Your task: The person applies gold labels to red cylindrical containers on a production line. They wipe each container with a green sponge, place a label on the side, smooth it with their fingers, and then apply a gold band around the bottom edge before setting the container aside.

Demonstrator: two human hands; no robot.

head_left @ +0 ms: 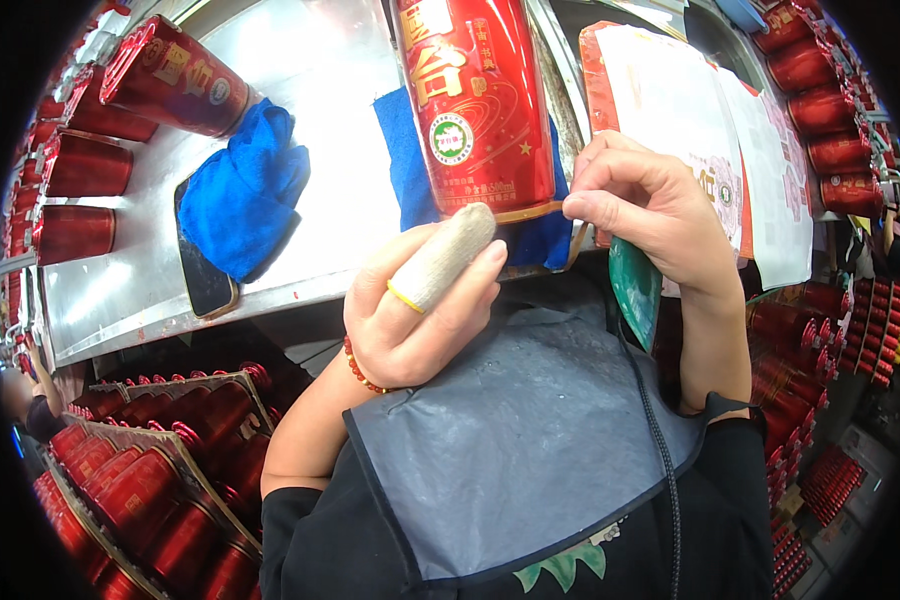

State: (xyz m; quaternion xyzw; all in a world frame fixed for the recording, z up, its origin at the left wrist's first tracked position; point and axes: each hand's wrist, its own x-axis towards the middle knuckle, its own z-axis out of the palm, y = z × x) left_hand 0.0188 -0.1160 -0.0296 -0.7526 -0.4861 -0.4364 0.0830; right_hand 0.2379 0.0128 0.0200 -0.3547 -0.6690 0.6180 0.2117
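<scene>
A red bottle [482, 110] with gold lettering and a round white-and-green label lies with its base toward me on a blue cloth [400, 150]. My left hand [410, 310] is at the base, fingers curled together, a pale cloth finger cover [445, 260] on one finger pressing the lower rim. A thin gold-brown strip [530, 213] follows that rim to the right. My right hand [660, 205] pinches the strip's end between thumb and forefinger. What lies under my left fingertips is hidden.
On the metal table [90, 310], a crumpled blue cloth [245, 195] partly covers a dark phone [202, 280]. More red bottles [185, 75] stand at left. Printed white sheets [670, 100] lie at right. Racked red containers [130, 490] fill the lower left. A green piece [635, 290] hangs below my right hand.
</scene>
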